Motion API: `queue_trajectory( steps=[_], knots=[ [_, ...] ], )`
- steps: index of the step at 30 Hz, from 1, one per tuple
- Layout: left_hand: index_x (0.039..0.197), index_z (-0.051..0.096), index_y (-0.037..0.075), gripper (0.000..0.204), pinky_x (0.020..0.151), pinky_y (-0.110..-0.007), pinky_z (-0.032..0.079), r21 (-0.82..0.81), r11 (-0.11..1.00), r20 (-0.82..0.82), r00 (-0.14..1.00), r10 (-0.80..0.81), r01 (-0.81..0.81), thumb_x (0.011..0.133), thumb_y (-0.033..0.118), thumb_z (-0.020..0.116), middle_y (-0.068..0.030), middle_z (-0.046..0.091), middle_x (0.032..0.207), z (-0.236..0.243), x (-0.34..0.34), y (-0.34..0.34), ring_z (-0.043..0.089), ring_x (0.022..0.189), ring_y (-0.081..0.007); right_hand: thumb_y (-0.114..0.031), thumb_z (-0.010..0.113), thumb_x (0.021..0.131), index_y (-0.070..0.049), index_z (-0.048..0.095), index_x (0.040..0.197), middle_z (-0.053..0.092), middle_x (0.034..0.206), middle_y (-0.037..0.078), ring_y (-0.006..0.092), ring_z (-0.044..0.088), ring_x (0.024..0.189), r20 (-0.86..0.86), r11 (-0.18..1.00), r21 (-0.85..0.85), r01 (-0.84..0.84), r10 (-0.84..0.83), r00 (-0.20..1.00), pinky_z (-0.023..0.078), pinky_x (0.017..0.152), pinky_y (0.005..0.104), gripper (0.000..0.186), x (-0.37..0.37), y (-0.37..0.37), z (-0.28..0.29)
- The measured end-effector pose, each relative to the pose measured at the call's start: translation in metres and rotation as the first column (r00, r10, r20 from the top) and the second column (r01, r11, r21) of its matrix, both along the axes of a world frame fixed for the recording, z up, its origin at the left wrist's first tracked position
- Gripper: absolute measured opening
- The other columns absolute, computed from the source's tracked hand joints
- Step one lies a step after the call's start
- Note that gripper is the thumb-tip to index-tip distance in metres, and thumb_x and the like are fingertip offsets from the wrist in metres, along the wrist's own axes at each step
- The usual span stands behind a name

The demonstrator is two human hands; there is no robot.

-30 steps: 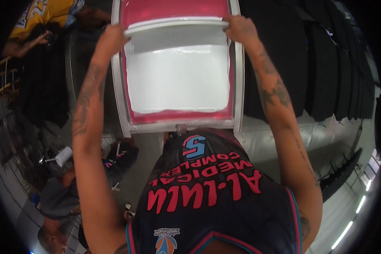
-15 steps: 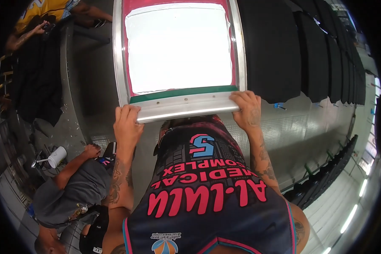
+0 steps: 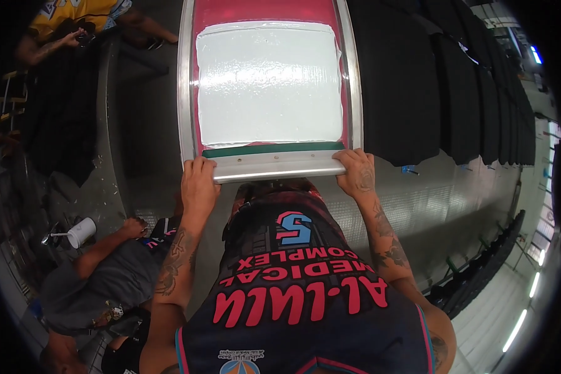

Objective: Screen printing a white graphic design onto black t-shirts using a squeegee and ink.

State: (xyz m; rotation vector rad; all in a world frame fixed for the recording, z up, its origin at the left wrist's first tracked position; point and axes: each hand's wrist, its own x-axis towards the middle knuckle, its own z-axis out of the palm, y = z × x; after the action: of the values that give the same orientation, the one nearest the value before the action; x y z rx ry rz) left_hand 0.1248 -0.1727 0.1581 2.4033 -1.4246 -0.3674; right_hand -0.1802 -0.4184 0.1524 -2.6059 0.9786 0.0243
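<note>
A metal-framed screen [image 3: 185, 93] with pink mesh [image 3: 262, 11] fills the top middle, a thick, glossy white layer of ink [image 3: 268, 106] spread over it. Across its near end lies a squeegee [image 3: 274, 168] with a metal handle and a green blade [image 3: 243, 151]. Its left end is in my left hand [image 3: 199, 177], fingers curled over the handle. My right hand [image 3: 355, 171] grips the right end the same way.
Black garments lie in rows [image 3: 399, 93] to the right and hang [image 3: 56, 124] at the left. A person in yellow [image 3: 62, 19] is at upper left; another in grey [image 3: 106, 287] is at lower left, beside a white container [image 3: 81, 234]. A metal surface [image 3: 455, 193] runs below the right-hand garments.
A second ago both hands held the bar at the screen's far end; they have since come toward my body with the squeegee to the near end, uncovering the white layer.
</note>
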Motion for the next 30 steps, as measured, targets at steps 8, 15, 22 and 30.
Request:
queue_trajectory(
  steps=[8, 15, 22, 30],
  knots=[
    [0.104, 0.064, 0.005, 0.044, 0.081, -0.044, 0.056, 0.053, 0.999, 0.06, 0.998, -0.005, 0.002, 0.063, -0.005, 0.074, -0.0107, 0.06, 0.108, -0.011, -0.003, 0.004, 0.056, 0.105, -0.0345, -0.007, 0.072, 0.064, -0.013, 0.071, 0.101, 0.069, 0.099, 0.002, 0.0247, 0.062, 0.097, 0.007, 0.994, -0.086, -0.074, 0.075, 0.997, 0.041, 0.091, 0.0436, 0.038, 0.0, 0.001, 0.002],
    [0.102, 0.065, 0.005, 0.039, 0.079, -0.044, 0.057, -0.011, 1.0, 0.082, 0.996, 0.021, -0.02, 0.065, -0.006, 0.071, -0.0105, 0.06, 0.103, -0.022, -0.005, 0.008, 0.057, 0.102, -0.0342, -0.006, 0.071, 0.062, -0.013, 0.072, 0.101, 0.07, 0.101, 0.002, 0.0251, 0.061, 0.097, 0.045, 0.993, -0.092, -0.068, 0.073, 0.996, 0.042, 0.092, 0.0463, 0.04, 0.001, 0.003, -0.005],
    [0.101, 0.065, 0.005, 0.035, 0.078, -0.044, 0.057, -0.017, 1.0, 0.077, 0.997, -0.01, 0.011, 0.067, -0.004, 0.071, -0.0107, 0.061, 0.103, -0.015, -0.004, 0.009, 0.057, 0.101, -0.0347, -0.001, 0.068, 0.06, -0.013, 0.071, 0.094, 0.07, 0.096, 0.003, 0.0249, 0.061, 0.091, 0.027, 0.994, -0.082, -0.066, 0.068, 0.997, 0.043, 0.086, 0.0393, 0.037, 0.006, -0.002, 0.003],
    [0.096, 0.064, 0.004, 0.032, 0.078, -0.045, 0.056, -0.056, 0.998, 0.091, 0.996, -0.008, 0.013, 0.066, -0.005, 0.07, -0.0111, 0.06, 0.099, -0.019, 0.0, 0.004, 0.058, 0.098, -0.0351, -0.006, 0.069, 0.06, -0.014, 0.073, 0.094, 0.069, 0.092, 0.001, 0.0241, 0.061, 0.091, -0.019, 0.995, -0.076, -0.057, 0.056, 0.998, 0.043, 0.082, 0.0405, 0.035, 0.009, -0.007, 0.002]
  ],
)
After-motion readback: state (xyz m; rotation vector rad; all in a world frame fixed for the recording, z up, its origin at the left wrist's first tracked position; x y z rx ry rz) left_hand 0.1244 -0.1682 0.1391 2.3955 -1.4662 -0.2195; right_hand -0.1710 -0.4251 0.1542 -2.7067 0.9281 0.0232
